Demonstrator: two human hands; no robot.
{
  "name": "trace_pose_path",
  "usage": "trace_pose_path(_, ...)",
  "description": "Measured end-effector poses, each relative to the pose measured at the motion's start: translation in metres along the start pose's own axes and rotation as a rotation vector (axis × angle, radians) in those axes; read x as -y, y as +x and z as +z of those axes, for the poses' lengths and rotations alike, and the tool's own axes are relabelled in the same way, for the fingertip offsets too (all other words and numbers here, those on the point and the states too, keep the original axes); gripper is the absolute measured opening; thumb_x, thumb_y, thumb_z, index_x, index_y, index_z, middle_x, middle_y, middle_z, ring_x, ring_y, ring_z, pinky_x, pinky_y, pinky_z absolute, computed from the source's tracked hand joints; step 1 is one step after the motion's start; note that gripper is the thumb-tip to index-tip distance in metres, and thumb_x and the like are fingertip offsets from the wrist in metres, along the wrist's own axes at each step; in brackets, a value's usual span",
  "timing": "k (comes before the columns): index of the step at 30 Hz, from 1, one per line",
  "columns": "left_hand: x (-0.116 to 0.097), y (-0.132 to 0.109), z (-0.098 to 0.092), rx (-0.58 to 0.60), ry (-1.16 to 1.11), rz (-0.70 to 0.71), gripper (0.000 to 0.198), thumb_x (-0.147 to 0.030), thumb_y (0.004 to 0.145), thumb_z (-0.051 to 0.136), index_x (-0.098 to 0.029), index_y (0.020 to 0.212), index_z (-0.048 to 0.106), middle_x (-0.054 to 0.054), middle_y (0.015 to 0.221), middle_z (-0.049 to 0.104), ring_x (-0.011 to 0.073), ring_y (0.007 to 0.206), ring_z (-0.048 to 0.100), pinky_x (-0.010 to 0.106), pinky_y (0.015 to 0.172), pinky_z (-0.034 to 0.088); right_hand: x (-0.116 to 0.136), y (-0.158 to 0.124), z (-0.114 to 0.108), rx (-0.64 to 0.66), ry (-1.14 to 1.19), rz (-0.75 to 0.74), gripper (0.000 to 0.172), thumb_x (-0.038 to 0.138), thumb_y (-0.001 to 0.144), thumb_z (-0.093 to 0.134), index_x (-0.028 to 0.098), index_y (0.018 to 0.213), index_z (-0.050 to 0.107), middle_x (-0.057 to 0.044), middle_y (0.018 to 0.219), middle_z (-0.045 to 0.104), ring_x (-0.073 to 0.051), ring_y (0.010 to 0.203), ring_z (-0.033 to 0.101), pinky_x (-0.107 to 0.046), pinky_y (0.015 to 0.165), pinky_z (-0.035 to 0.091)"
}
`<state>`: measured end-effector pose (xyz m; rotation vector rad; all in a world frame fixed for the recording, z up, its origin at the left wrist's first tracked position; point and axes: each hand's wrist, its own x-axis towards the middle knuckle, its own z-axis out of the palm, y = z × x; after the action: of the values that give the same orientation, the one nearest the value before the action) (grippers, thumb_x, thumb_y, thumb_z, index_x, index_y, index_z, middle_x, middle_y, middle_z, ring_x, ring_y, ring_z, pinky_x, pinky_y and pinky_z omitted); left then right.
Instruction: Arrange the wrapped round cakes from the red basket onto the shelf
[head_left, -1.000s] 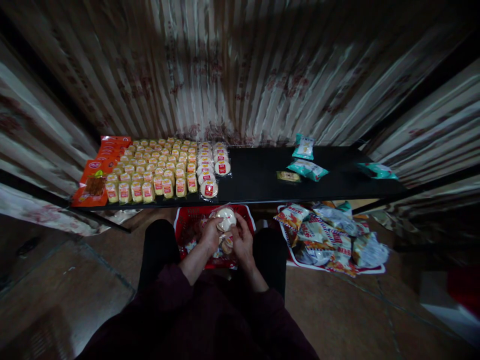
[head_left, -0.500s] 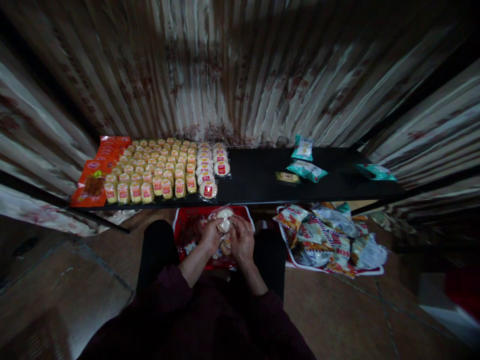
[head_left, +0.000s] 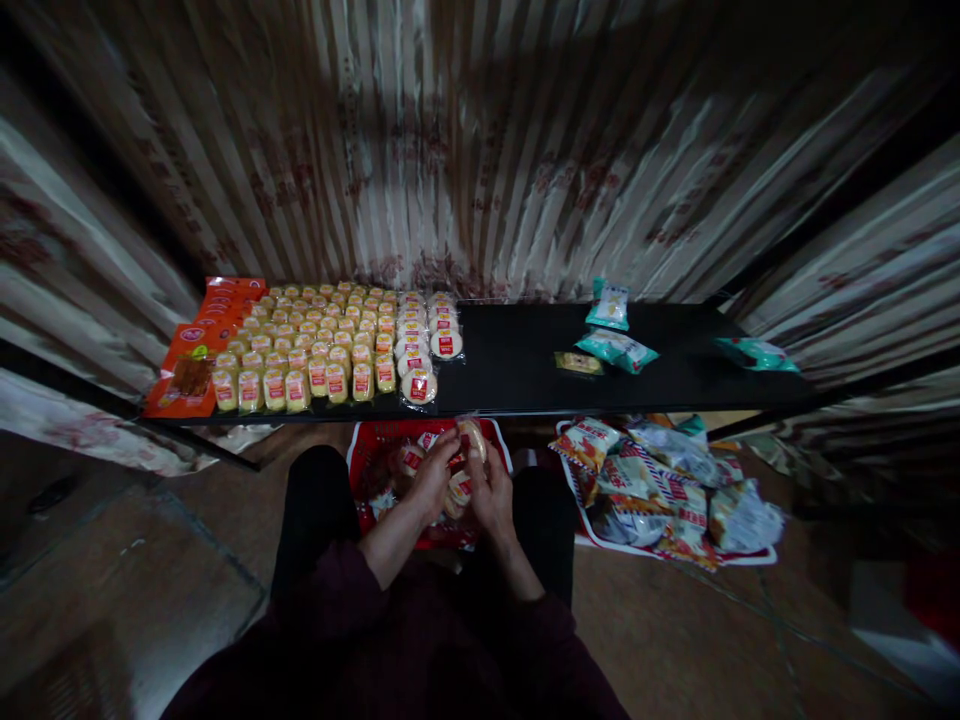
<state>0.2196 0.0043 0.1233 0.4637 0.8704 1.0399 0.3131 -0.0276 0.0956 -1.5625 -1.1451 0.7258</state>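
Observation:
A round, pale cake in clear wrapping (head_left: pixel 473 438) is held up nearly edge-on over the red basket (head_left: pixel 356 460). My right hand (head_left: pixel 492 490) is closed around its lower right side. From the left, the fingers of my left hand (head_left: pixel 430 478) pinch at the edge of its wrapper. Beneath my hands, more wrapped round cakes (head_left: pixel 460 487) with red labels lie in the basket, partly hidden. On the black shelf (head_left: pixel 510 360) beyond, similar round cakes (head_left: pixel 418 387) stand in two rows.
Many small yellow wrapped cakes (head_left: pixel 300 345) and orange packets (head_left: pixel 180 370) fill the shelf's left part. Teal bags (head_left: pixel 616 349) and one flat yellow packet (head_left: pixel 578 363) lie farther right. A white-rimmed basket of snack bags (head_left: pixel 765 556) stands on the floor at right. Curtains (head_left: pixel 450 150) hang behind.
The round cake has turned from face-up to nearly edge-on and moved slightly right. My hands have shifted with it, uncovering more of the cakes in the basket.

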Motion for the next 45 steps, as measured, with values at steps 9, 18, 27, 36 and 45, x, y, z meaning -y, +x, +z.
trace_pose_path(9,0.000,-0.001,-0.002,-0.055,0.287,0.043,0.040,-0.016,0.068,0.065,-0.022,0.107,0.065,0.005,0.097,0.067,0.0158,0.082,0.060,0.026,0.073,0.046,0.006,0.003,-0.002,-0.057,0.300,0.265,0.056,0.061,0.084,0.043,0.016,0.107,0.067,-0.009,0.096,0.072,-0.023,0.085,0.067,-0.033,0.072,0.054)
trace_pose_path(18,-0.003,0.011,0.001,-0.110,0.407,0.222,0.043,-0.007,0.070,0.055,-0.023,0.108,0.066,0.005,0.102,0.067,0.0173,0.091,0.061,0.032,0.088,0.045,0.007,0.021,-0.001,-0.066,0.440,0.233,0.051,0.055,0.081,0.053,0.019,0.117,0.061,-0.008,0.102,0.071,-0.022,0.085,0.067,-0.032,0.070,0.055)
trace_pose_path(27,-0.016,0.024,0.014,-0.131,0.573,0.412,0.045,0.000,0.064,0.052,-0.019,0.101,0.067,0.007,0.112,0.060,0.0193,0.108,0.054,0.034,0.101,0.039,0.010,0.049,-0.002,-0.132,0.256,0.164,0.054,0.054,0.081,0.052,0.018,0.121,0.058,-0.009,0.104,0.070,-0.023,0.085,0.065,-0.035,0.073,0.053)
trace_pose_path(36,-0.035,0.048,0.028,-0.137,0.785,0.493,0.043,-0.001,0.066,0.050,-0.019,0.101,0.067,0.010,0.112,0.055,0.0209,0.106,0.053,0.033,0.100,0.039,-0.005,0.095,0.002,-0.191,0.038,0.047,0.051,0.053,0.080,0.050,0.015,0.112,0.064,-0.013,0.114,0.065,-0.026,0.104,0.058,-0.043,0.094,0.042)
trace_pose_path(45,-0.045,0.085,0.043,-0.146,0.841,0.530,0.045,-0.001,0.064,0.054,-0.018,0.104,0.065,0.012,0.120,0.057,0.0268,0.118,0.048,0.039,0.106,0.034,-0.018,0.137,0.015,-0.212,0.073,-0.011,0.049,0.050,0.080,0.049,0.015,0.112,0.064,-0.010,0.104,0.069,-0.023,0.095,0.061,-0.038,0.086,0.046)
